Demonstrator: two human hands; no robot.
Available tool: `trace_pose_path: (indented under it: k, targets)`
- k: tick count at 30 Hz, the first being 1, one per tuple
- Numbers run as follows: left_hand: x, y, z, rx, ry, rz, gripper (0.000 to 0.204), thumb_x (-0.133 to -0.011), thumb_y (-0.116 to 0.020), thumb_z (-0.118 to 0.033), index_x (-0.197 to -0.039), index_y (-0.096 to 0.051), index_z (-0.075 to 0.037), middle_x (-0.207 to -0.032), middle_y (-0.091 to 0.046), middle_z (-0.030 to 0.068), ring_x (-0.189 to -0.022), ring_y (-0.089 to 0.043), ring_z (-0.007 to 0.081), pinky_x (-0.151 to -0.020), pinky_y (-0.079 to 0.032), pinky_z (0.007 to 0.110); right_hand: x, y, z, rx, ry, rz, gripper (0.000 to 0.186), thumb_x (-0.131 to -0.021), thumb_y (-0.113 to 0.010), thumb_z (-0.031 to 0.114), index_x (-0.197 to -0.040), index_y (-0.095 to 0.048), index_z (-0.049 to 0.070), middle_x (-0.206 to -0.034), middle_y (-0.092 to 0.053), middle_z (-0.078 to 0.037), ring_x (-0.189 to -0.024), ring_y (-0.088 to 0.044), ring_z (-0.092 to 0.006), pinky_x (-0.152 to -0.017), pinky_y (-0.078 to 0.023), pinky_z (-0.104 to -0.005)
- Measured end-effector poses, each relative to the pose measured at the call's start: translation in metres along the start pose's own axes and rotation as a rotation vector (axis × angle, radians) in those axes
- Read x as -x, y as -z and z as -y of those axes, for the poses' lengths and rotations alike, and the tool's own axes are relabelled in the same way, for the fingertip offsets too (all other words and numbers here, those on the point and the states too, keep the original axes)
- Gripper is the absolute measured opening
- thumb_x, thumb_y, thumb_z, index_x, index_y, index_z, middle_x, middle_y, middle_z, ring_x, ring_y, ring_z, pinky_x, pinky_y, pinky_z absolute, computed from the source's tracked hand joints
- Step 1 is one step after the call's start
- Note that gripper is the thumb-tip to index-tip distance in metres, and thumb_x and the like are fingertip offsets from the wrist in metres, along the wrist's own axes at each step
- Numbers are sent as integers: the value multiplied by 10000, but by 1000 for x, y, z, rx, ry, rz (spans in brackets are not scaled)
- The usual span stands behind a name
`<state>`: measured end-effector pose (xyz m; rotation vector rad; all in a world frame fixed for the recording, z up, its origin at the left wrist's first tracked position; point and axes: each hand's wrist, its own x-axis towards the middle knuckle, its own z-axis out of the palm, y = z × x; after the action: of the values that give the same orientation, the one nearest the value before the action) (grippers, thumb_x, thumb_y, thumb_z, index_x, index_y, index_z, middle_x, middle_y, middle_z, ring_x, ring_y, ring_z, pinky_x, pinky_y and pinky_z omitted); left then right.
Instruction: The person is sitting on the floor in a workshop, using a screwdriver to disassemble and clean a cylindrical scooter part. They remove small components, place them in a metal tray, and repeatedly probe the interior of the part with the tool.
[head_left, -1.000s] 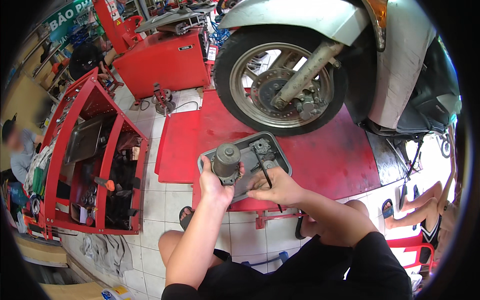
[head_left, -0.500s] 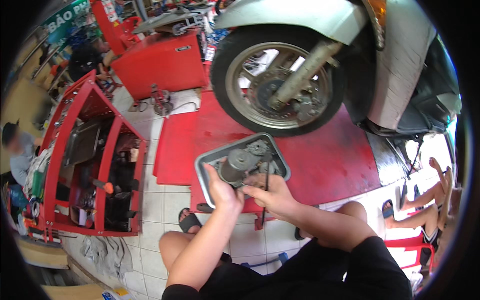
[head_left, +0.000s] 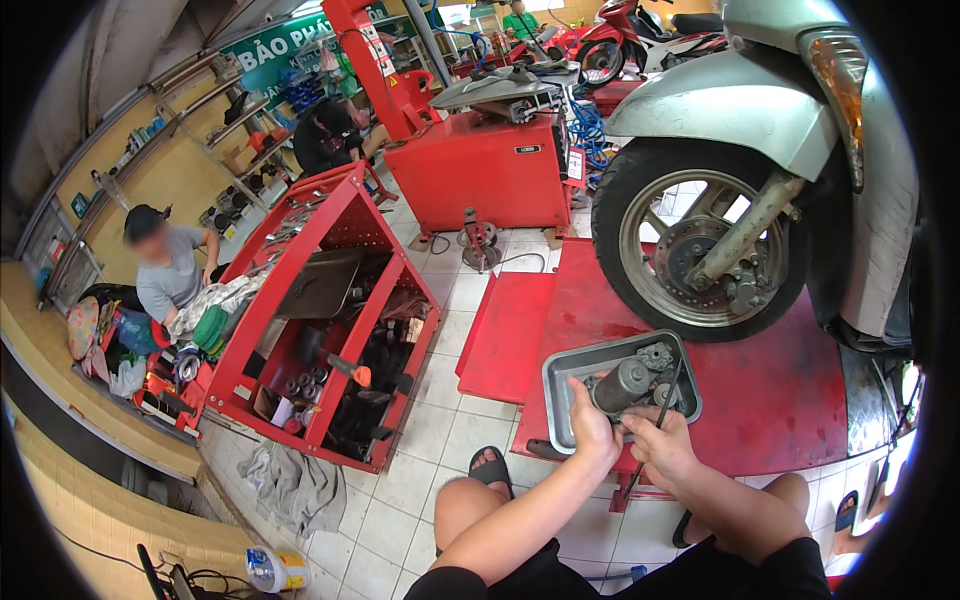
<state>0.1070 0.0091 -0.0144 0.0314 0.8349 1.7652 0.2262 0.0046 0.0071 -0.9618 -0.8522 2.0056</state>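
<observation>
My left hand (head_left: 594, 428) is closed around the near side of a grey cylindrical metal part (head_left: 622, 385), thumb up along its side. The part is over a shallow grey metal tray (head_left: 553, 405); whether it touches the tray I cannot tell. Beside it, my right hand (head_left: 662, 446) is closed on a long, thin dark rod (head_left: 676, 376), which slants from above the tray down past the hand. The right fingertips meet the part's near end, where small details are hidden. Another toothed or ridged metal piece (head_left: 655, 355) lies in the tray's far corner.
A red platform (head_left: 770, 410) carries the tray and a silver scooter's front wheel (head_left: 700, 245). To the left stands a red tool cart (head_left: 335, 420) with tools on its shelves. Behind it is a red machine (head_left: 478, 175). Grey cloth (head_left: 290, 490) lies on the tiles; a person (head_left: 172, 265) sits far left.
The view has swung left and up, so the tray, wheel and hands appear farther right and lower. Both hands still hold the same part and rod, the rod now more slanted.
</observation>
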Motion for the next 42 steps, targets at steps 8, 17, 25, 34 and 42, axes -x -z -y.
trace_pose_path:
  k: [8, 17, 25, 34, 42]
  targets:
    - [-1, -3, 1, 19, 31, -43, 577, -1061, -246, -532, -1142, -569, -61, -1082, -681, 115, -952, -682, 269, -798, -577, 404, -1, 4, 0, -9, 17, -46, 110, -909, -663, 19, -1005, -652, -34, -783, -666, -62, -448, -358, -31, -405, -237, -231]
    - [-2, 1, 3, 80, 17, -20, 570, -1042, -292, -569, -1136, -559, -74, -1041, -681, 115, -913, -666, 282, -774, -565, 416, 2, 5, -6, 32, 39, 13, 113, -908, -663, 28, -1005, -650, -28, -797, -672, -69, -465, -374, -30, -412, -242, -226]
    - [-6, 3, -5, 69, -26, -15, 594, -1040, -267, -581, -1162, -550, -73, -1011, -682, 108, -875, -658, 274, -773, -548, 405, -1, 3, -6, 67, 86, 62, 192, -897, -689, 39, -1071, -653, -32, -844, -669, -49, -530, -405, -21, -450, -263, -207]
    - [4, -2, -11, 6, -79, 4, 536, -1062, -291, -521, -1088, -561, -59, -1041, -665, 97, -960, -651, 237, -843, -532, 376, 3, 1, -1, 59, 30, 136, 227, -918, -682, 64, -1116, -645, -39, -882, -674, -43, -561, -425, -5, -462, -274, -200]
    - [3, 2, -10, -21, -128, -101, 537, -1055, -341, -521, -1014, -589, -46, -937, -683, 91, -850, -674, 215, -748, -541, 343, 1, -4, 3, -45, -230, 102, 188, -957, -666, 147, -1104, -641, 34, -791, -620, 30, -472, -311, -10, -432, -211, -223]
